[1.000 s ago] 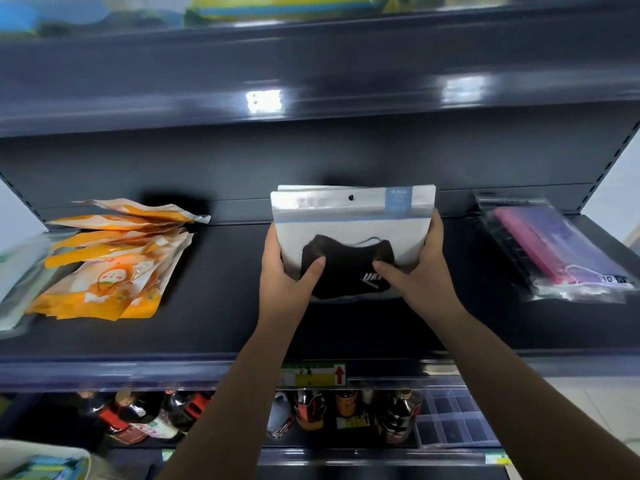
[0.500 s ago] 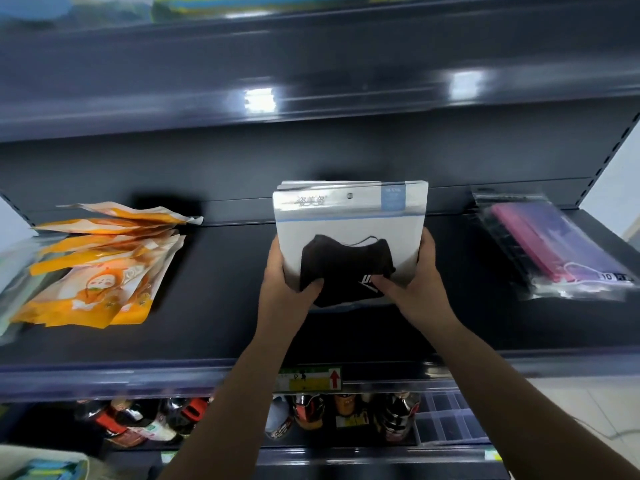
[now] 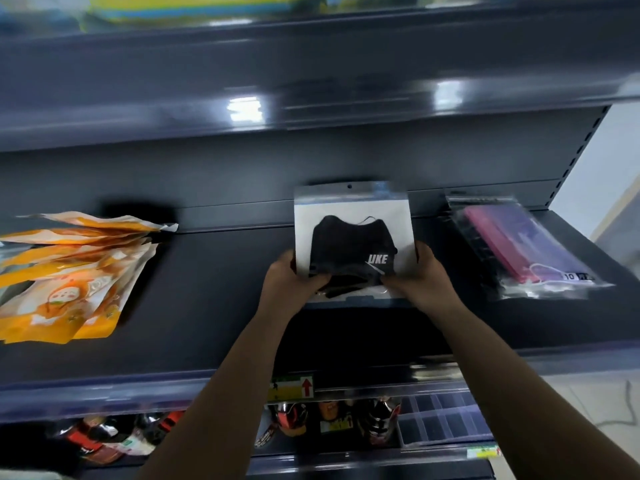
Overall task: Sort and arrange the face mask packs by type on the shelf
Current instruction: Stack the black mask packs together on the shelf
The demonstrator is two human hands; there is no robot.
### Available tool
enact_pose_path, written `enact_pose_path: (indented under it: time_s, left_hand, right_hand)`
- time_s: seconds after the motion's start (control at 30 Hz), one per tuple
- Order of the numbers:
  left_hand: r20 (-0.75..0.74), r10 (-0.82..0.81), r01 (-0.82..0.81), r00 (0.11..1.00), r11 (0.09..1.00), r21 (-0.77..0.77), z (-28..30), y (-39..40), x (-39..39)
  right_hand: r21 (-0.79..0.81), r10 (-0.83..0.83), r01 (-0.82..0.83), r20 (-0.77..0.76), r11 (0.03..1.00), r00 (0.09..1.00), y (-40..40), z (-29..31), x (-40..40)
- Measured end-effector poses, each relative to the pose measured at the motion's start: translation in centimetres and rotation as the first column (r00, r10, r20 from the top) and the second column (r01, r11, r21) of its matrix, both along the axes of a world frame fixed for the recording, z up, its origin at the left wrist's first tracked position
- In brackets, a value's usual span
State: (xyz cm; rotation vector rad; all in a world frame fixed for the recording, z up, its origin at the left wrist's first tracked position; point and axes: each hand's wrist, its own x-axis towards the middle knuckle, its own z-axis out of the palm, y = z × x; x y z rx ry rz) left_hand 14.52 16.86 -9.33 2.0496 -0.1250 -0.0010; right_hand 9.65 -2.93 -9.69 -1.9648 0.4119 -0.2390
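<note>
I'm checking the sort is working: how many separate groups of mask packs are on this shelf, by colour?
Orange packs, fanned pile at left: 1 group
White packs with a black mask, held by the left hand and right hand: 1 group
Clear packs with pink and purple masks, at right: 1 group
Total: 3 groups; packs per pile cannot be counted.

Dim under the upper shelf (image 3: pixel 311 74), whose glossy front edge carries two white glare patches. The orange packs (image 3: pixel 69 271) cast a soft dark shadow on the back panel. Motion blur smears everything; straight shelf lines bow toward the frame edges.
</note>
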Motion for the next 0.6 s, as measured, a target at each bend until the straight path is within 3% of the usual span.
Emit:
enact_pose_path:
  time_s: [0.23, 0.6]
  left_hand:
    - [-0.110, -0.057, 0.070, 0.992, 0.991, 0.111, -1.4, -2.7, 0.5]
    - [-0.109, -0.033, 0.062, 0.993, 0.958, 0.280, -1.5, -4.8, 0.5]
  right_hand:
    - [-0.223, -0.030, -0.019, -0.217, 0.975, 0.976, -2.6, -0.1, 0.5]
    - [-0.282, -0.063, -0.005, -0.230, 0.959, 0.971, -3.8, -0.4, 0.1]
